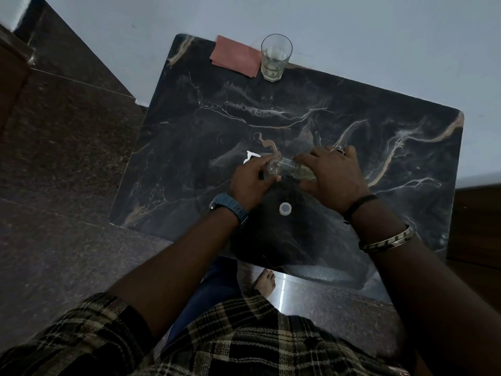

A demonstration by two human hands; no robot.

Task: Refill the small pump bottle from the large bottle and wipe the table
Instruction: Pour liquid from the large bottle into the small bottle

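My left hand (pixel 250 183) grips a small clear bottle (pixel 273 169) standing open-mouthed on the dark marble table (pixel 352 126). My right hand (pixel 334 176) holds a larger clear bottle (pixel 305 172) with yellowish liquid, tipped sideways with its neck at the small bottle's mouth. Much of the larger bottle is hidden under my fingers. A round white cap (pixel 285 208) lies on the table just in front of my hands. A white piece (pixel 250 156), maybe the pump head, lies beyond my left hand. A folded pink cloth (pixel 235 55) rests at the far edge.
A drinking glass (pixel 275 57) with a little pale liquid stands at the far edge, beside the pink cloth. The table stands against a pale wall, with dark stone floor to the left. My bare foot (pixel 265 282) shows under the near edge.
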